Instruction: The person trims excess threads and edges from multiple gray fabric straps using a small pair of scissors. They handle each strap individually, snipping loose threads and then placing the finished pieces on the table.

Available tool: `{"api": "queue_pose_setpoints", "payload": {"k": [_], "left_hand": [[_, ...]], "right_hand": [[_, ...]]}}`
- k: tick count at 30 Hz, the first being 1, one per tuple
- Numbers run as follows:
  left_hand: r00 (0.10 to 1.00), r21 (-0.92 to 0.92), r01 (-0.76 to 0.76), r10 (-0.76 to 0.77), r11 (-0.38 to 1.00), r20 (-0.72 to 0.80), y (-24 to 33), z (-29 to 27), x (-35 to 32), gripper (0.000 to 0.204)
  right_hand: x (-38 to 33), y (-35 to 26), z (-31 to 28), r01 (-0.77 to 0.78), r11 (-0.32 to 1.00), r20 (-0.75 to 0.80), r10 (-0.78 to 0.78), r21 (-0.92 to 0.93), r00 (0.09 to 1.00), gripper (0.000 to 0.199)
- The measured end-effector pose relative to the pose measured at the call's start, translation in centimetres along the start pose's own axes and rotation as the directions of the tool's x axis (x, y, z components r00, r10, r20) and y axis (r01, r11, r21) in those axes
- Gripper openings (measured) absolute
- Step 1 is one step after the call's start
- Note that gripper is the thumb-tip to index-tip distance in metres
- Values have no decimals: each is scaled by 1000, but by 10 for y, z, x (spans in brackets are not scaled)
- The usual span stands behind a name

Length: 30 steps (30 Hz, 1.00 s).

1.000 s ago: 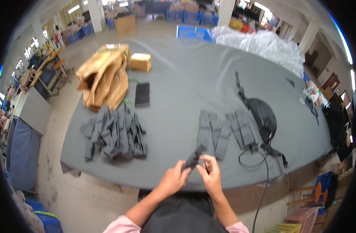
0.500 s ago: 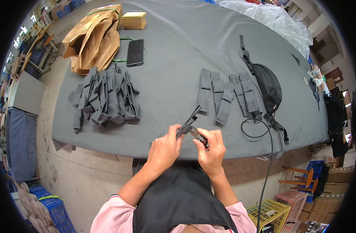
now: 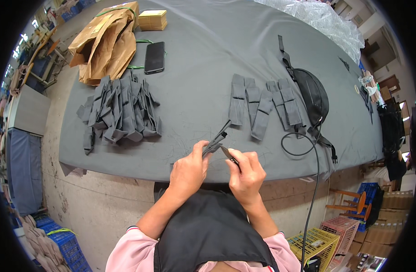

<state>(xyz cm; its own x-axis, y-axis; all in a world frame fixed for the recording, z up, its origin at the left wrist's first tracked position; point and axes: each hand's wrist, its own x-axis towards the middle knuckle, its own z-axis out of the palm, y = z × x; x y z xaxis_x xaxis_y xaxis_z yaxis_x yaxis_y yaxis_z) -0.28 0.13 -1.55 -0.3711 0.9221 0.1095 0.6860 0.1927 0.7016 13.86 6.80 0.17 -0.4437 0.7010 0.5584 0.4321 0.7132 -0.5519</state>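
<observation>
My left hand (image 3: 189, 170) is closed on a folded grey fabric piece (image 3: 213, 144) with dark, narrow ends pointing up and away. In my right hand (image 3: 248, 176) is a pair of thread snips (image 3: 229, 155), its blades close to the edge of that fabric. Whether the blades touch it, I cannot tell. Beyond my hands to the right, several flat grey fabric pieces (image 3: 262, 119) lie side by side. A heap of similar grey pieces (image 3: 121, 111) is on the left of the table. Loose thread ends (image 3: 189, 138) are scattered between the heap and my hands.
The table (image 3: 194, 59) has a dark grey cover. On it are a brown paper bag (image 3: 109, 43), a stack of yellowish cards (image 3: 152, 20), a phone (image 3: 154, 57), and a black waist bag (image 3: 311, 95) with a cable (image 3: 317, 181). Clear plastic wrap (image 3: 325, 25) lies far right. Crates (image 3: 319, 242) stand below.
The snips have shifted slightly and their handles are now more covered by my right fingers. My left hand has moved a little left with the fabric piece, still holding it.
</observation>
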Motion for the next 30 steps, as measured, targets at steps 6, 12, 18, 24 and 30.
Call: {"api": "queue_pose_setpoints", "payload": {"k": [6, 12, 18, 24, 30], "left_hand": [[798, -683, 572, -116, 455, 591, 1, -9, 4, 29], [767, -720, 626, -73, 299, 637, 4, -15, 6, 27], [768, -710, 626, -95, 322, 634, 8, -14, 7, 29], [759, -694, 634, -100, 341, 644, 13, -15, 9, 28], [749, -676, 646, -127, 355, 650, 9, -10, 8, 30]], "right_hand": [[6, 13, 2, -444, 724, 256, 363, 528, 896, 29], [-2, 15, -2, -327, 840, 115, 309, 433, 944, 27], [-7, 14, -12, -72, 995, 13, 71, 64, 997, 29], [-6, 19, -9, 100, 977, 4, -101, -186, 995, 31], [-10, 22, -11, 19, 999, -92, -23, -45, 996, 29]]}}
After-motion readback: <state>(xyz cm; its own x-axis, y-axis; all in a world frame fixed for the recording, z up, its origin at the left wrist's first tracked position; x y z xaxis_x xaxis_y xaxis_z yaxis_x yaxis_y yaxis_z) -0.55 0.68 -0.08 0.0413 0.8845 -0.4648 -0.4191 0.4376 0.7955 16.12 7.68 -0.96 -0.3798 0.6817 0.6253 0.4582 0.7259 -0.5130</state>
